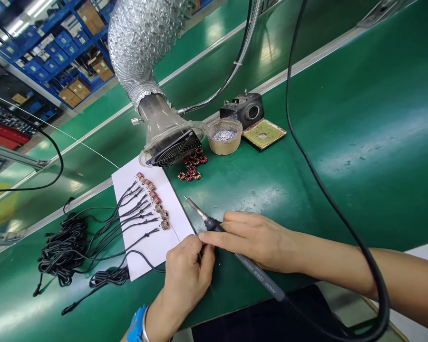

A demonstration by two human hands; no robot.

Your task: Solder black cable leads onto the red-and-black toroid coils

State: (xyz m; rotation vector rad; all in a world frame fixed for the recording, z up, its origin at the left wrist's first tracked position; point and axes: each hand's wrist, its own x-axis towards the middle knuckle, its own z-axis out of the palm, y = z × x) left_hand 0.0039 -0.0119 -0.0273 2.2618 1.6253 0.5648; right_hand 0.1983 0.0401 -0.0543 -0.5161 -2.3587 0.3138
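Note:
My right hand grips a black soldering iron like a pen, its metal tip pointing up and left over the green mat. My left hand is closed beside it, fingertips pinched at the iron's grip; what they hold, if anything, is hidden. Just left lies a white sheet with a row of small copper coils joined to black wires.
A silver fume duct with a fan hood hangs over the sheet's far end. Loose toroid coils, a tub of solder dross, an iron stand with sponge tray sit behind. A wire bundle lies left. The iron's cable crosses right.

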